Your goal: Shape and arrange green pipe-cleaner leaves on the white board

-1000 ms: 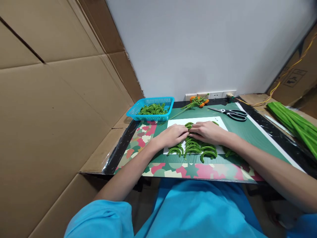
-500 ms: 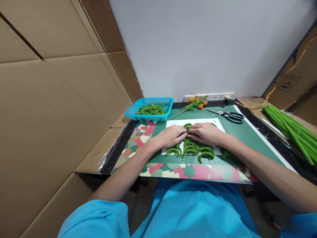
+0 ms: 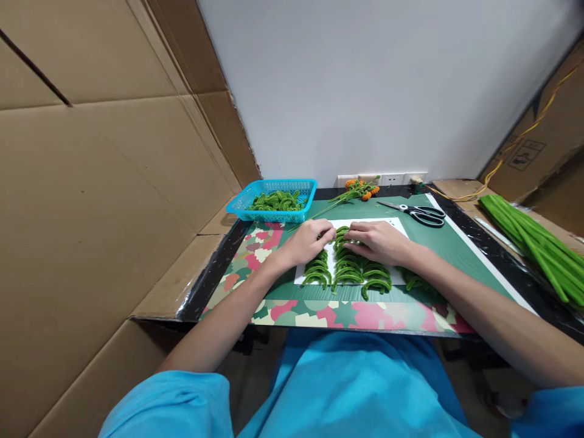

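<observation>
Curved green fuzzy pipe-cleaner pieces (image 3: 347, 267) lie in several columns on a white sheet of paper (image 3: 396, 226). At the top of the left column is my left hand (image 3: 308, 243), its fingers curled together; whatever they hold, if anything, is hidden. My right hand (image 3: 378, 240) hovers over the middle columns, palm down, with thumb and fingers apart by the arcs and no piece visibly gripped. It covers the upper part of the columns to the right of the middle one. More green arcs (image 3: 417, 281) lie partly under my right forearm.
A blue plastic basket (image 3: 232, 205) with more green arcs stands at the back left. Orange pipe-cleaner flowers (image 3: 362, 190) and black-handled scissors (image 3: 426, 216) lie behind the paper. Long green pipe-cleaner stems (image 3: 531, 246) are bundled at right. Cardboard (image 3: 114, 182) walls the left side.
My hands have moved apart from where they met; the left shifted left to the left column. More of the middle column now shows between them. The view has shifted slightly.
</observation>
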Action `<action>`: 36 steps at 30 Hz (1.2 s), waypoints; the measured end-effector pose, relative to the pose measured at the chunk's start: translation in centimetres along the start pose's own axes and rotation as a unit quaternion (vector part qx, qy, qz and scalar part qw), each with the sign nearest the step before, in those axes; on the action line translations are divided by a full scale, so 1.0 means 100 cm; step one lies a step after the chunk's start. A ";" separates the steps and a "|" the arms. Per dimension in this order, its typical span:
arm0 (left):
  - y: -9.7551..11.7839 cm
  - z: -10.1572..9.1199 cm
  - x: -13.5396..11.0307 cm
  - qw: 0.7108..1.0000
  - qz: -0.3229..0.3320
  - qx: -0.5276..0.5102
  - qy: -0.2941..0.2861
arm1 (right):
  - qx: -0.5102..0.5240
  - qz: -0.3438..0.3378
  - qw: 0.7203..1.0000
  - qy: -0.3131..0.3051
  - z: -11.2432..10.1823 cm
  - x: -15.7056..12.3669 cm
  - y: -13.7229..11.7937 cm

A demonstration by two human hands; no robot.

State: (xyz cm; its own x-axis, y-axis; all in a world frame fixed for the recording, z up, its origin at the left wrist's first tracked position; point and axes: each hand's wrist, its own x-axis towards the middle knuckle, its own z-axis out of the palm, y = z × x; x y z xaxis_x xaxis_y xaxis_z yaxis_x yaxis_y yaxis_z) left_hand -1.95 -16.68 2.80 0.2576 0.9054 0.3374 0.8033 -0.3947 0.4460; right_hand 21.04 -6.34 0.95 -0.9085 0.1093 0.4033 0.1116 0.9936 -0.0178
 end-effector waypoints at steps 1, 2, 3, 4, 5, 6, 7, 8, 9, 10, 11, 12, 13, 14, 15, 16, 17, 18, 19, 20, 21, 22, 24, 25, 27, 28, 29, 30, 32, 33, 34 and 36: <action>0.000 -0.002 0.000 1.000 -0.005 -0.008 0.028 | -0.001 0.003 1.000 0.008 -0.001 0.000 0.000; 0.000 -0.003 0.000 0.998 -0.010 -0.015 0.054 | -0.002 0.008 1.000 0.013 -0.002 0.000 0.001; -0.001 -0.004 0.000 0.997 -0.015 -0.021 0.078 | 0.000 0.011 1.000 0.017 -0.003 -0.001 0.001; -0.001 -0.005 0.001 0.995 -0.019 -0.026 0.098 | 0.003 0.013 1.000 0.018 -0.003 -0.001 0.001; -0.002 -0.005 0.001 0.993 -0.022 -0.030 0.112 | 0.009 0.011 1.000 0.020 -0.003 -0.002 0.002; -0.003 -0.005 0.001 0.992 -0.027 -0.033 0.123 | 0.018 0.007 1.000 0.022 -0.002 -0.002 0.002; -0.004 -0.005 0.001 0.990 -0.032 -0.036 0.130 | 0.027 0.001 0.999 0.024 0.000 -0.002 0.002; -0.005 -0.005 0.001 0.989 -0.037 -0.038 0.135 | 0.034 -0.005 0.999 0.026 0.001 -0.002 0.002; -0.006 -0.004 0.002 0.989 -0.041 -0.040 0.139 | 0.039 -0.011 0.999 0.029 0.002 -0.002 0.002; -0.006 -0.004 0.002 0.988 -0.043 -0.044 0.141 | 0.042 -0.014 0.999 0.032 0.003 -0.002 0.002; -0.007 -0.003 0.002 0.988 -0.045 -0.047 0.143 | 0.045 -0.017 0.998 0.033 0.004 -0.002 0.002; -0.007 -0.003 0.002 0.987 -0.044 -0.050 0.144 | 0.049 -0.018 0.998 0.033 0.005 -0.002 0.002; -0.006 -0.003 0.002 0.987 -0.043 -0.053 0.145 | 0.053 -0.018 0.998 0.034 0.005 -0.002 0.001; -0.006 -0.003 0.002 0.987 -0.041 -0.054 0.145 | 0.059 -0.017 0.998 0.033 0.005 -0.002 0.001; -0.006 -0.003 0.002 0.987 -0.040 -0.054 0.144 | 0.064 -0.016 0.997 0.031 0.005 -0.002 0.001; -0.005 -0.003 0.002 0.987 -0.039 -0.055 0.143 | 0.068 -0.016 0.997 0.029 0.005 -0.002 0.001; -0.005 -0.003 0.002 0.987 -0.039 -0.055 0.143 | 0.069 -0.016 0.997 0.027 0.005 -0.002 0.001; -0.004 -0.003 0.002 0.987 -0.039 -0.056 0.142 | 0.068 -0.017 0.997 0.027 0.004 -0.002 0.001; -0.004 -0.003 0.002 0.987 -0.039 -0.057 0.142 | 0.065 -0.019 0.997 0.027 0.004 -0.002 0.000; -0.004 -0.003 0.002 0.987 -0.040 -0.059 0.143 | 0.062 -0.024 0.997 0.027 0.004 -0.001 0.000; -0.004 -0.003 0.001 0.987 -0.041 -0.061 0.145 | 0.059 -0.032 0.997 0.028 0.004 -0.001 0.000; -0.003 -0.003 0.001 0.986 -0.042 -0.064 0.146 | 0.057 -0.041 0.997 0.030 0.004 -0.001 0.000; -0.003 -0.003 0.001 0.986 -0.042 -0.069 0.149 | 0.056 -0.057 0.996 0.033 0.003 0.000 -0.001; -0.003 -0.003 0.001 0.985 -0.043 -0.071 0.150 | 0.055 -0.062 0.996 0.036 0.003 0.000 -0.001; -0.003 -0.003 0.001 0.985 -0.044 -0.074 0.150 | 0.055 -0.067 0.996 0.036 0.003 0.001 -0.002; -0.003 -0.003 0.001 0.985 -0.046 -0.075 0.151 | 0.058 -0.069 0.995 0.034 0.003 0.001 -0.002; -0.003 -0.003 0.001 0.984 -0.047 -0.075 0.152 | 0.063 -0.072 0.995 0.032 0.003 0.001 -0.003; -0.003 -0.003 0.001 0.984 -0.048 -0.076 0.152 | 0.067 -0.075 0.994 0.030 0.002 0.002 -0.003; -0.003 -0.003 0.001 0.984 -0.049 -0.078 0.153 | 0.074 -0.075 0.994 0.029 0.002 0.002 -0.004; -0.003 -0.003 0.001 0.984 -0.049 -0.079 0.153 | 0.076 -0.073 0.994 0.029 0.002 0.002 -0.005; -0.003 -0.003 0.001 0.984 -0.048 -0.079 0.154 | 0.078 -0.072 0.994 0.029 0.003 0.002 -0.005; -0.002 -0.003 0.001 0.984 -0.045 -0.080 0.153 | 0.087 -0.069 0.993 0.029 0.003 0.002 -0.006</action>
State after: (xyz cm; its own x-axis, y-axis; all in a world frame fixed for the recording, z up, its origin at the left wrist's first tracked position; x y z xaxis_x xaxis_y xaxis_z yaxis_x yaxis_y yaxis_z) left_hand -2.24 -16.55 2.94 -0.0035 0.8581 0.5135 0.7140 -0.3574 0.6021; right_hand 20.65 -6.91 0.77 -0.8852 -0.0249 0.4645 -0.0877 0.9896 -0.1141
